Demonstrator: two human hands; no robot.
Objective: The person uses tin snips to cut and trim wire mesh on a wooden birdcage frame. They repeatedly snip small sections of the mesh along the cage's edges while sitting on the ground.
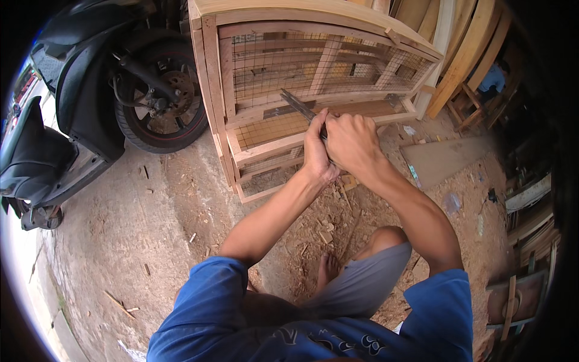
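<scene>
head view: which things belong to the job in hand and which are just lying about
Likely the job:
- tool, in both hands
- mesh
- wooden frame

Apparently just about:
- scooter
- scraps
- flat board
- leaning planks

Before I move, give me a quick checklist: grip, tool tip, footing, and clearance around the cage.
1. Both hands on the tool: ok; left hand and right hand meet around the dark tool.
2. Tip visible: ok, uncovered.
3. Tip touching the wire mesh: cannot tell.
4. Floor clean near the bare foot: not ok, wood scraps there.
5. Gap between wooden cage and scooter wheel: cannot tell.
</scene>
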